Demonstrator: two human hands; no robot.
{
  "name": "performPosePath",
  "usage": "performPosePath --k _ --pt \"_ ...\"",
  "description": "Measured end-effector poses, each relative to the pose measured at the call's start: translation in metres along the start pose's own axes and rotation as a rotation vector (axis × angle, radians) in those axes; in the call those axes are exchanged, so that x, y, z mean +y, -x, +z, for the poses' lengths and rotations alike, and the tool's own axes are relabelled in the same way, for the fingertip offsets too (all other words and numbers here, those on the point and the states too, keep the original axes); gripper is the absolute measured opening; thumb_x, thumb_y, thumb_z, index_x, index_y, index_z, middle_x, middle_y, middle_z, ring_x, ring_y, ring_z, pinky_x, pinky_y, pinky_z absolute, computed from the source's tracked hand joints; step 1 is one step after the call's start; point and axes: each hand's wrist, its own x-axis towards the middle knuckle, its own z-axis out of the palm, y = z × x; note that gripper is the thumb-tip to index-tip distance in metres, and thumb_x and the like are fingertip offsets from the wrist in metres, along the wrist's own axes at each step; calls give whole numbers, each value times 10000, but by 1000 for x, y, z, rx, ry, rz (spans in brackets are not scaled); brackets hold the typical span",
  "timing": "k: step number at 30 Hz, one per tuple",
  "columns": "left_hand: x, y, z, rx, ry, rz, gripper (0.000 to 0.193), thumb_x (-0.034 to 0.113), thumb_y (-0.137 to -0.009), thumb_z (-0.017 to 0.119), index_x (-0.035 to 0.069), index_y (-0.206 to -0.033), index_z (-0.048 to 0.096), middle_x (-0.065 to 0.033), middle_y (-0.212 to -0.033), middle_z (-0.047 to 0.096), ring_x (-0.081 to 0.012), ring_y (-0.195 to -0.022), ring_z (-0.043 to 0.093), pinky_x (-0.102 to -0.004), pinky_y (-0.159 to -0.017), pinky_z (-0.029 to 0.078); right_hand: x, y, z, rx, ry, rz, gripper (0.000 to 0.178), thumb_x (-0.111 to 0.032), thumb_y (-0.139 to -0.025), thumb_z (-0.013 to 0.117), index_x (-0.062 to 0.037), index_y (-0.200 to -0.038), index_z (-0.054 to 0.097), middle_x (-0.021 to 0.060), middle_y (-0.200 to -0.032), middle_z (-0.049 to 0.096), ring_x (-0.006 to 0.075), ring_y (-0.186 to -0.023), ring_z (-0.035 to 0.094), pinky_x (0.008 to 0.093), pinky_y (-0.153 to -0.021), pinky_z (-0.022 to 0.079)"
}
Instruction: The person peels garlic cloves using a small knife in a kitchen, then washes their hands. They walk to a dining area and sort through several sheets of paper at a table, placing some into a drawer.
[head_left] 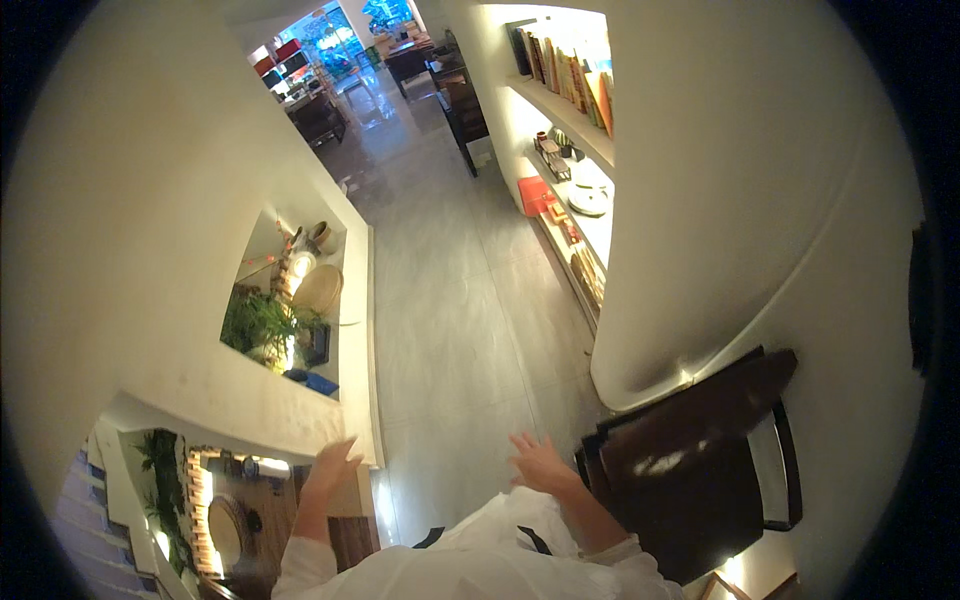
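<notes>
Both of my hands hang in front of me with nothing in them. My left hand (332, 470) is near the low end of the cream wall on the left; its fingers are stretched and it looks open. My right hand (541, 466) is over the grey floor (440, 300), fingers spread apart. Closest to the right hand is a dark brown wooden chair (680, 470), which stands beside the curved wall; I see no contact between them.
A lit niche at the left holds a green plant (262, 318) and a round woven tray (318, 290). Lit shelves on the right carry books (570, 75) and a red box (533, 196). The passage leads to dark chairs (462, 120) at the far end. Steps (90, 510) show lower left.
</notes>
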Motion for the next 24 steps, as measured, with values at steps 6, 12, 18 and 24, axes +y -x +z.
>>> performPosePath --k 6,12,18,24 --pt "71 -261 -90 87 117 581 422 271 -842 541 34 -1189 490 -162 -1176 527 -310 -1105 475 -373 -941 377 128 -82 -29 -6 -436 238 544 -395 -821 565 -41 -1221 464 198 -1157 538 333 -1053 522 394 -894 408" --pt "0 -421 -53 -124 -67 270 484 320 -846 530 83 -1257 432 -148 -1202 516 -298 -1124 472 -383 -936 385 265 -235 -97 -226 123 651 421 -426 -761 583 -18 -798 680 184 -877 639 324 -873 605 427 -771 461" --pt "-118 -457 -34 -535 288 -210 601 432 -842 499 112 -1331 358 -147 -1265 479 -302 -1157 458 -379 -951 375 277 -530 -265 379 281 100 329 -300 -815 498 -54 -631 617 157 -691 611 334 -681 596 429 -608 464" --pt "-176 -527 -73 -412 353 -659 697 553 -777 521 93 -1291 422 -161 -1273 468 -303 -1172 447 -388 -960 367 164 -755 -447 177 209 98 330 -338 -822 541 -73 -645 630 187 -878 615 335 -854 582 422 -730 459"
